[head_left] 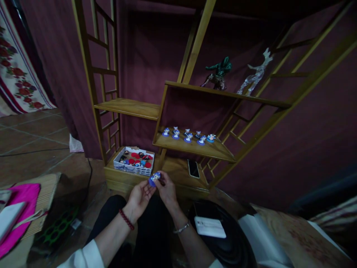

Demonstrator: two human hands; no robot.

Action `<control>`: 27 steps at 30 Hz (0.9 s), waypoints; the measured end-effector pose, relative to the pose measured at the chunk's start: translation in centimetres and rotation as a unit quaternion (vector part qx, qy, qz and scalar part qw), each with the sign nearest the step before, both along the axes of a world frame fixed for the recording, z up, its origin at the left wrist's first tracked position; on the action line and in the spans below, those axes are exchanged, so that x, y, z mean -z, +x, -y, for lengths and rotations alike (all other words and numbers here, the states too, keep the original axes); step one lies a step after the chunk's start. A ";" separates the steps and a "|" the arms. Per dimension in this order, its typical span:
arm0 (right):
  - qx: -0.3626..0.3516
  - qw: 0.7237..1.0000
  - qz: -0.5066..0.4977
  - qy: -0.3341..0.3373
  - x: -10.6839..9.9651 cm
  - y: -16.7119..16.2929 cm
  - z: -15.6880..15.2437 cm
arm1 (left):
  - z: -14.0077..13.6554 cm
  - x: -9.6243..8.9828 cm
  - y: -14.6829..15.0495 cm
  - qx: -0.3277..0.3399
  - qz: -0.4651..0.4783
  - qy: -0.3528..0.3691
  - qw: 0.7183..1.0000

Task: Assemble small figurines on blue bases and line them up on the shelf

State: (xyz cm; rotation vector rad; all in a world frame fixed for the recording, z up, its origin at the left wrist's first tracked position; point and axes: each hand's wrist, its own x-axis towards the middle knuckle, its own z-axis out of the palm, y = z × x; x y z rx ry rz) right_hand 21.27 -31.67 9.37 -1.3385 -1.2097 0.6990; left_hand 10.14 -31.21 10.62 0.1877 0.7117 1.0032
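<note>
A small purple and white figurine (pixel 155 178) on a round purple base is between my two hands, in front of the shelf. My left hand (pixel 141 195), palm up, has its fingertips at the base. From the other side, my right hand (pixel 166 188) pinches the figurine between thumb and fingers. Just beyond them, a printed cardboard box (pixel 133 171) holds several more figurines, many with red bases. Several small figurines stand in two loose rows on the middle shelf (pixel 195 147), among them a purple-based one (pixel 188 137) and a blue-based one (pixel 211 138).
A dark phone (pixel 193 168) lies on the lowest shelf board. Above, a green-hooded statuette (pixel 219 72) and a clear deer figure (pixel 255 76) stand on the upper shelf. A white phone (pixel 210 227) rests on a black stool to my right. A pink pouch (pixel 23 212) lies at left.
</note>
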 end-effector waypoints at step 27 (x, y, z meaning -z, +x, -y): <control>-0.017 0.997 0.001 0.070 -8.4 7.1 -8.0 | -6.0 -8.1 5.8 0.009 -0.024 0.176 0.984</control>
